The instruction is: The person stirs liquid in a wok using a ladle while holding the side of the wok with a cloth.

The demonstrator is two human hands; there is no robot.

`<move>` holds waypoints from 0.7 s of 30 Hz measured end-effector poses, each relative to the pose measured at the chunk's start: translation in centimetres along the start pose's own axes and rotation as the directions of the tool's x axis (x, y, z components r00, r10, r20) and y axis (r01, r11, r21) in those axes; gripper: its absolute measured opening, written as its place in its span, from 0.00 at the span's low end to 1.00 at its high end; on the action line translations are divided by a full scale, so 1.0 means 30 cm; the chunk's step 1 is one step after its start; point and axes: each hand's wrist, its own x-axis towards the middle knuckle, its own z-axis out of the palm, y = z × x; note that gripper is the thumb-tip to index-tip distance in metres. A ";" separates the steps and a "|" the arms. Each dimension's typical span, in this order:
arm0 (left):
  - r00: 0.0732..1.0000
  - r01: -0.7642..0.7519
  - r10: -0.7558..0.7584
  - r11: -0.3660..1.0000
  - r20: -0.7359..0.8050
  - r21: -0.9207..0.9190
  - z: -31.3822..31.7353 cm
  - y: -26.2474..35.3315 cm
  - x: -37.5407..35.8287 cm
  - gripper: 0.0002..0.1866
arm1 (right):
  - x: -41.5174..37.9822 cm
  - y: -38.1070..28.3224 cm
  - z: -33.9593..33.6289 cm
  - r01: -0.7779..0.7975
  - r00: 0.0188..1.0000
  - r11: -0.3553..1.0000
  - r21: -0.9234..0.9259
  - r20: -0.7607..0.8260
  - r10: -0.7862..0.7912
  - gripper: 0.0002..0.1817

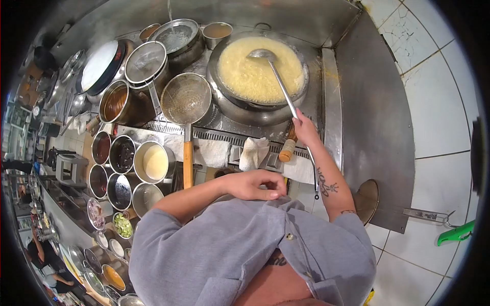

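My right hand [306,129] is closed around the long metal handle of a ladle [280,79]. The ladle's bowl rests in the bubbling, foamy yellow liquid [240,69] that fills a large wok [217,84] on the stove. Close to my belly, my left hand [258,184] is loosely curled, thumb near the fingertips, and I see nothing in it. A wooden handle [287,152] lies just below my right hand. A crumpled white cloth [253,153] is between my hands and the stove. Left of the wok lies a round strainer [187,99] with a wooden handle.
A sieve [146,62] and a pot of brown liquid [114,102] stand further left. Water runs into a pot [176,38] at the back. Several metal sauce containers [122,154] line the left side. A metal panel [375,112] borders the stove's right. Other people [43,252] are far left.
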 end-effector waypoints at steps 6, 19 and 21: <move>0.902 0.078 -0.166 0.971 -0.399 -0.228 -0.012 -0.171 -0.094 0.09 | 0.074 -0.082 -0.026 -0.027 1.000 0.998 -0.062 -0.018 0.026 0.27; 0.356 0.563 0.062 0.782 -0.932 0.267 -0.176 -0.522 0.018 0.25 | 0.119 -0.135 -0.036 0.047 0.993 0.995 0.093 0.101 -0.056 0.22; 0.403 0.564 0.228 0.700 -0.886 0.437 -0.197 -0.608 0.026 0.21 | 0.222 0.016 0.004 0.161 0.983 0.987 -0.004 0.095 -0.159 0.27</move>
